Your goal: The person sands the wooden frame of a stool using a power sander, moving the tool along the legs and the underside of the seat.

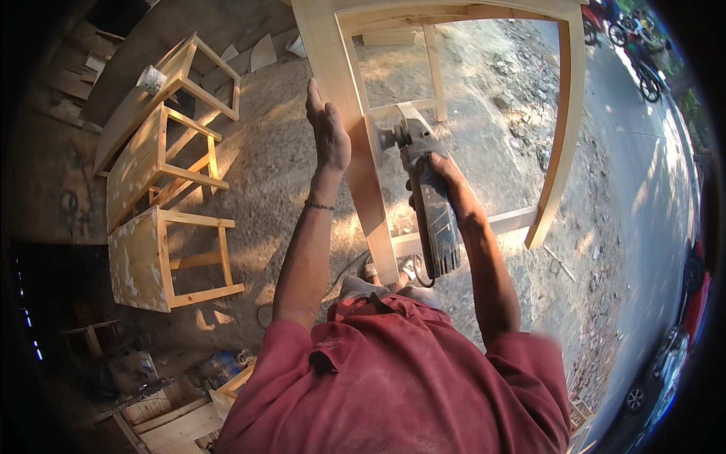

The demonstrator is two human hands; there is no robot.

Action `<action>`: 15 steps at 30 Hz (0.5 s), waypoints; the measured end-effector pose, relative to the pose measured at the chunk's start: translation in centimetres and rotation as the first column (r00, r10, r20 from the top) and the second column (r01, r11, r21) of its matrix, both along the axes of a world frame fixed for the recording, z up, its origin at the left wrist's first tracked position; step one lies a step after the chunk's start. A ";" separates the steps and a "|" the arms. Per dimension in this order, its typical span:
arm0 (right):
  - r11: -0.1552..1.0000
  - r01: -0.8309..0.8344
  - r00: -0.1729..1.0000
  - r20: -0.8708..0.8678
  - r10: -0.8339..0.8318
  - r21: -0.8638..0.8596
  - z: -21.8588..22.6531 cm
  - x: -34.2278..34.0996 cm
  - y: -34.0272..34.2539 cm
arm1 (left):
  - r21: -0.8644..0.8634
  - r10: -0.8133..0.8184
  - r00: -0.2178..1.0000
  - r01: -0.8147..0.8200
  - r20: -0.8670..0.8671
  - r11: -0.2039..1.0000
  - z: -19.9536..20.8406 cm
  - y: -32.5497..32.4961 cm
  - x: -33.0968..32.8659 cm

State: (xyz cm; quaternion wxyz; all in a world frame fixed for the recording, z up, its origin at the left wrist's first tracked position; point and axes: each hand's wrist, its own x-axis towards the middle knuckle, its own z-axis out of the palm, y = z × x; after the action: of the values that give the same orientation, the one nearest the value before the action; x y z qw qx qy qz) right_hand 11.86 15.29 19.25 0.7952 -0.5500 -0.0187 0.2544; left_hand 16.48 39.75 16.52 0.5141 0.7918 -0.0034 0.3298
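Observation:
In front of me stands a pale wooden frame (339, 68) with legs and crosspieces, like a piece of unfinished furniture. My right hand (448, 172) is wrapped round the body of a dusty dark angle grinder (434, 219). The grinder's head points left, and its working end meets or nearly meets the right side of the near wooden leg; the disc itself is hard to make out. My left hand (330, 136) lies along the left side of that same leg, fingers stretched out and holding nothing. A cord leaves the grinder's lower end by my feet.
Several wooden stools or small tables (136, 261) lie tipped to my left, with a white bucket (151, 79) near the farthest. Wood pieces (181, 427) are heaped at lower left. On the right, past rough ground, runs a road (643, 174) with motorbikes (646, 76) and a car (656, 378).

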 end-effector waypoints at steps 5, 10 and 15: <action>0.994 -0.104 0.976 -0.192 0.098 -0.022 -6.3 -6.2 -3.8 | -0.178 -0.051 0.998 0.055 0.026 0.983 -0.2 -0.1 0.5; 0.988 -0.140 0.951 -0.267 0.154 0.071 -9.4 -6.8 -5.3 | -0.289 -0.104 0.994 0.109 0.033 0.951 -0.5 -0.7 -0.6; 0.999 -0.043 0.989 -0.144 0.044 0.008 -2.9 -3.9 -2.3 | -0.269 -0.086 0.996 0.085 0.009 0.959 -1.5 -2.2 -3.3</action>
State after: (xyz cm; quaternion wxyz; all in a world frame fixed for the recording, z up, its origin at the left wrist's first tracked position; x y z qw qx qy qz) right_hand 7.91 12.97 16.40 0.7900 -0.5278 0.0261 0.3108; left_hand 13.20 37.57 14.99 0.6306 0.7142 0.0082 0.3036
